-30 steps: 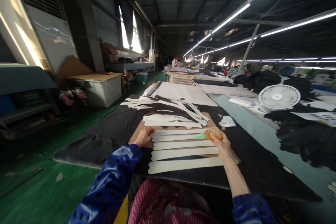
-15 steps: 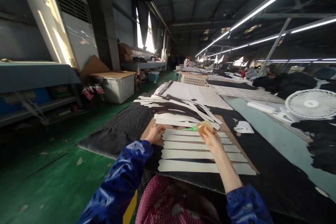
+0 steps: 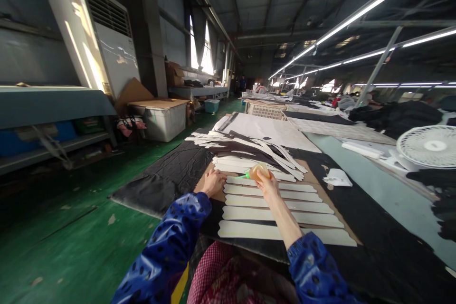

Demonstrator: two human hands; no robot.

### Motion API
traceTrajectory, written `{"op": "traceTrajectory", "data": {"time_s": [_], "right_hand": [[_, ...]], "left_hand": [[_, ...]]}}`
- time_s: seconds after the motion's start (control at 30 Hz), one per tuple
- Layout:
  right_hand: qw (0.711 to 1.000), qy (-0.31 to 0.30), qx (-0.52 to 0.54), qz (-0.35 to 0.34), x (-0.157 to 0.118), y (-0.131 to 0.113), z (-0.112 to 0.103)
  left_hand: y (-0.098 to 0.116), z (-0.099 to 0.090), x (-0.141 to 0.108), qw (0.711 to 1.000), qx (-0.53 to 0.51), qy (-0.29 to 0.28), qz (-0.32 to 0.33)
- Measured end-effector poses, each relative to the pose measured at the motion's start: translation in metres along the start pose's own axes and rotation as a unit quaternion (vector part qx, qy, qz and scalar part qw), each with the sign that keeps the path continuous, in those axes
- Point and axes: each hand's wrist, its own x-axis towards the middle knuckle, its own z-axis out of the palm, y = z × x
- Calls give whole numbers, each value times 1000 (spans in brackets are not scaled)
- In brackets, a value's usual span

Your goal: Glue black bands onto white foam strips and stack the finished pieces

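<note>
Several long white strips [image 3: 281,215] lie in rows, one below another, on a brown board [image 3: 322,189]. My right hand [image 3: 267,185] is wrapped round a squeeze bottle [image 3: 259,171] of amber liquid, tilted so its green nozzle points left above the topmost strip. At the left end of that strip, my left hand [image 3: 213,182] rests with its fingers low and close together; whether they pinch anything is too small to tell. Beyond both hands lies a loose pile of white and dark strips [image 3: 245,148].
Black cloth [image 3: 156,175] covers the table around the board. A small white object [image 3: 337,177] lies right of the board, and a white fan [image 3: 432,146] stands farther right. Behind the pile is a pale sheet [image 3: 267,128]. A white bin [image 3: 166,121] stands on the green floor.
My right hand has moved left with the bottle, bringing the nozzle nearer my left hand. My left hand stays by the strip ends. The whole view has shifted slightly.
</note>
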Motion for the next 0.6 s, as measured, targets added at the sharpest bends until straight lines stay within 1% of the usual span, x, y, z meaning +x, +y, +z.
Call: {"op": "traceTrajectory", "data": {"time_s": [0.23,0.37,0.5,0.6], "right_hand": [[1000,13,-15,-4,-1,6,17],[999,18,-30,-6,-3,6,17],[999,33,-36,-13,-4,3,14],[999,30,-34,-15,-4,4,16]], "left_hand": [[4,-6,0,1000,16,-23,1],[5,-6,0,999,22,-33,0],[5,-6,0,999,25,-32,-5],[6,-6,0,999,26,-29,-3]]}}
